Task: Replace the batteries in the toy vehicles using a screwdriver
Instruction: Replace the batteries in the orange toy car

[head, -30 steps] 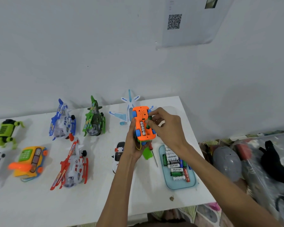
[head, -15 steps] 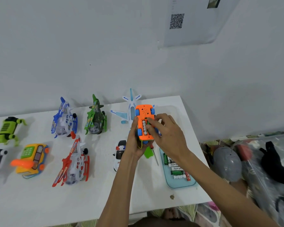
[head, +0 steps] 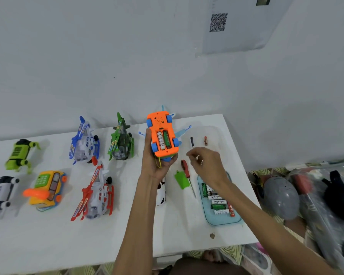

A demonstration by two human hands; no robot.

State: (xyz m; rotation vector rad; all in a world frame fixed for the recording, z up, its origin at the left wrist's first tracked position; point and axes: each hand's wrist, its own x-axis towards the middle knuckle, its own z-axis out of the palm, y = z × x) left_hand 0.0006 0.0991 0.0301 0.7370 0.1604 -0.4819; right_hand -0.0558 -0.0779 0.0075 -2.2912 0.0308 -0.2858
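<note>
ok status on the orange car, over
Left hand grips orange car, underside up, bay open, two batteries in. Right hand hovers beside it, contents unclear. Screwdriver and green cover on table, nothing blocking.

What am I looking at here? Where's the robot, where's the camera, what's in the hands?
No robot: a person works with two bare hands. The only camera is a wide-angle one worn on their head, looking forward and down, so the arms enter from the bottom edge. The left hand grips an orange toy car upside down, its battery bay open with two batteries inside. The right hand hovers beside it, fingers loosely curled; whether it pinches anything small I cannot tell. On the white table lie a red-handled screwdriver, a green cover, a blue tray of spare batteries, and more toys, such as a red helicopter.
</note>
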